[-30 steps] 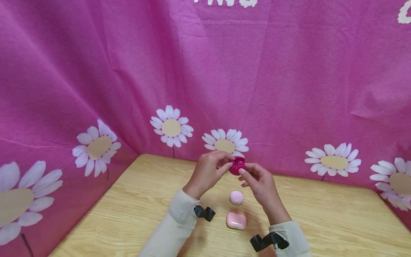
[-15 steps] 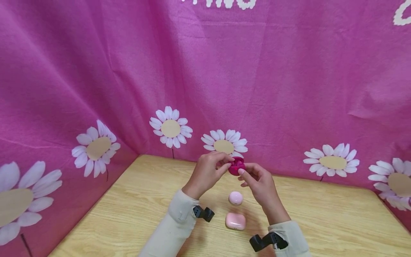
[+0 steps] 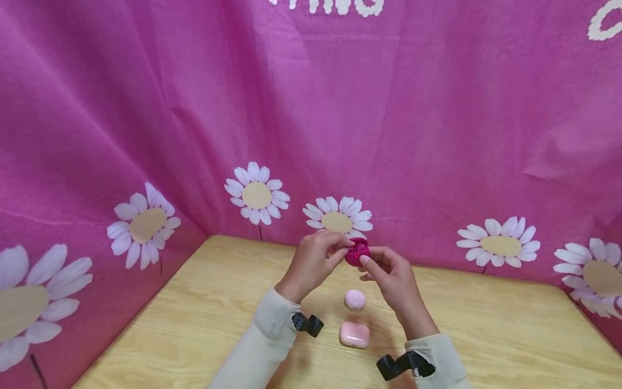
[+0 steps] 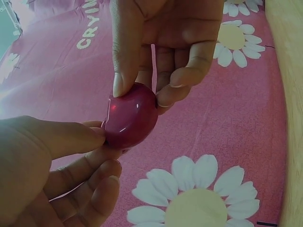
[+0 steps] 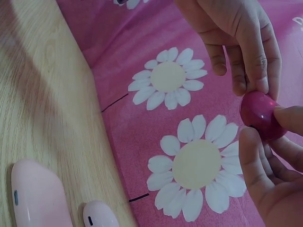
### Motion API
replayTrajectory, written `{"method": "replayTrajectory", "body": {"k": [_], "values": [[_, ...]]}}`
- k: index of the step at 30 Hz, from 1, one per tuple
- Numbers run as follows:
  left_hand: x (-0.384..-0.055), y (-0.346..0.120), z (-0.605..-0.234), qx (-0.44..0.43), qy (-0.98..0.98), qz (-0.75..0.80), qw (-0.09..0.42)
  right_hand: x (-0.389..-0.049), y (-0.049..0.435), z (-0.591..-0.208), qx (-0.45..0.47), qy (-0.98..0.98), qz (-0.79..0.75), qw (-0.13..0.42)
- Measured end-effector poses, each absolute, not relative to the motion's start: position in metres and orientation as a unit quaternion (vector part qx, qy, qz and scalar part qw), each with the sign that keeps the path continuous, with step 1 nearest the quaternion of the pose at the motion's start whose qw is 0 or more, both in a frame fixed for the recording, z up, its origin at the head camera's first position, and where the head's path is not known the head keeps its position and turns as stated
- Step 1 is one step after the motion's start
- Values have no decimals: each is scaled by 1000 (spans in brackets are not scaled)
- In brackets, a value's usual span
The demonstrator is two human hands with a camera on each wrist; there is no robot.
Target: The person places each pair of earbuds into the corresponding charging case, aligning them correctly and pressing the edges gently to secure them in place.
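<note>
A glossy magenta earbud case (image 3: 357,259) is held up over the far part of the table, its lid raised and its dark pink inside facing the head camera. My right hand (image 3: 397,278) grips its body, thumb on the front and fingers behind. From the other side my left hand (image 3: 316,262) pinches the edge at the lid and opening with thumb and forefinger. The left wrist view shows the case's rounded front (image 4: 131,118) between both hands; fingertips hide part of the rim. In the right wrist view the case (image 5: 260,113) sits between both sets of fingers.
Below the hands, a small round pale pink case (image 3: 355,299) and a wider pink case (image 3: 355,335) lie on the wooden table (image 3: 194,324). A magenta cloth (image 3: 427,135) with daisies hangs behind and at the left. Black wrist cameras (image 3: 308,324) are strapped over both sleeves.
Both hands keep their hold on the magenta case with barely any finger movement. The whole head view has shifted slightly, so the cloth and the two table cases appear a little further left.
</note>
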State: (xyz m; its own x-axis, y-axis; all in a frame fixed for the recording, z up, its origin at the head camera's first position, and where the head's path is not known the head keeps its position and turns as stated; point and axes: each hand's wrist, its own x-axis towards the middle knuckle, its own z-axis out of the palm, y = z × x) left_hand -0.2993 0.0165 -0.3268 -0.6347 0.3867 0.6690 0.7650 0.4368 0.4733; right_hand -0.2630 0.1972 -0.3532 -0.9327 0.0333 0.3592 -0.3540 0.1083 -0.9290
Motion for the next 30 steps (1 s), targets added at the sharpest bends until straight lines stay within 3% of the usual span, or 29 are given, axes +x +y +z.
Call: {"method": "replayTrajectory", "body": {"k": [11,30], "values": [[-299,19,-330,-352,-820,-369,260,-263,199,-354,116,-727,661,147],[-297,23,-329,-346,-829,-369,240,-265,201,-354,98,-712,679,146]]}}
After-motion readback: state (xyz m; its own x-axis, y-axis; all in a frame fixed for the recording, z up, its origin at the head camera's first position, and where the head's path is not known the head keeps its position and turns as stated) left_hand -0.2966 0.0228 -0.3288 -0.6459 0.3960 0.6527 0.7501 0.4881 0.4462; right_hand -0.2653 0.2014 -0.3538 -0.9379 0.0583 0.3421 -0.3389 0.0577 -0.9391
